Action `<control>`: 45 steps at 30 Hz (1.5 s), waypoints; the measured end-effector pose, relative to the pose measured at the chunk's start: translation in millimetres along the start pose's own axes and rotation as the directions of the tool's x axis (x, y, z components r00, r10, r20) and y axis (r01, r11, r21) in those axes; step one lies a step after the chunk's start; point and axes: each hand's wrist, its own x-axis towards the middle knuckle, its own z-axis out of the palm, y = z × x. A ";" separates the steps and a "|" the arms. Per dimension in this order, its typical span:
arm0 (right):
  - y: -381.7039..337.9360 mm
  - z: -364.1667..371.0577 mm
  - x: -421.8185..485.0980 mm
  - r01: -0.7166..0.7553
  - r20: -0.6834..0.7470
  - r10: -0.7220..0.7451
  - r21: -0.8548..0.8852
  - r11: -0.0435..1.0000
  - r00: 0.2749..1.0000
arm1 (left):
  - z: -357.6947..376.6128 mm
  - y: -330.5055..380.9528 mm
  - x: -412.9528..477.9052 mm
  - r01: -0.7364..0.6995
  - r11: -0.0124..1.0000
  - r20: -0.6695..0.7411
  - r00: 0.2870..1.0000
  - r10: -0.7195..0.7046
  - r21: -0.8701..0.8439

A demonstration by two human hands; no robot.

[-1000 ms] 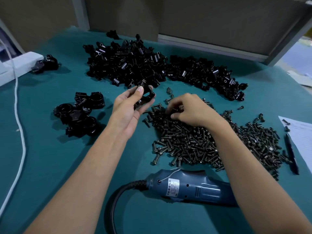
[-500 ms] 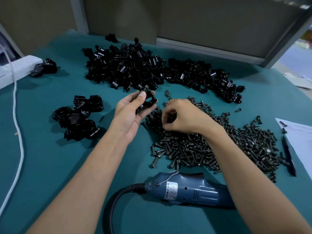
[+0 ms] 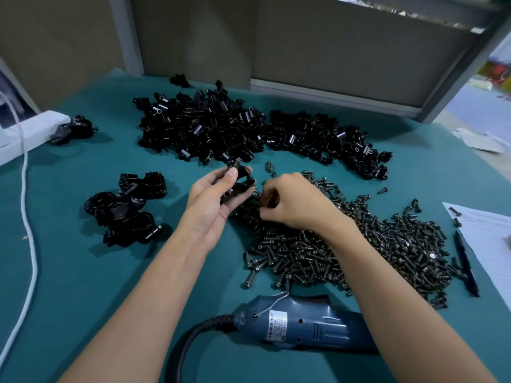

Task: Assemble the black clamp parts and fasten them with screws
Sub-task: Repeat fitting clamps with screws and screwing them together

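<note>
Left hand (image 3: 210, 205) grips a black clamp (image 3: 240, 183), thumb on top and fingers under, held just above the green counter (image 3: 69, 272) at view centre. Right hand (image 3: 293, 203) sits just at 3 o'clock of the clamp, fingers curled over the 10 o'clock edge of the screws (image 3: 359, 244); can't tell if it pinches one. The screws spread from centre towards 4 o'clock. Parts pile (image 3: 221, 128) lies at 12 o'clock of the hands. Clamp group (image 3: 127, 208) lies at 9 o'clock and a lone clamp (image 3: 74, 128) at 10 o'clock, far edge. Blue driver (image 3: 304, 324) lies on its side at 6 o'clock, between the forearms. Pen (image 3: 466, 264) and paper (image 3: 486, 233) at 3 o'clock. White cable (image 3: 27, 217) runs along the 9 o'clock edge.
</note>
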 end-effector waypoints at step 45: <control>5.3 28.8 -183.0 0.141 -0.112 -0.194 -0.365 0.920 0.975 | 3.3 -1.2 -4.0 0.089 0.975 0.022 0.996 -0.086 -0.204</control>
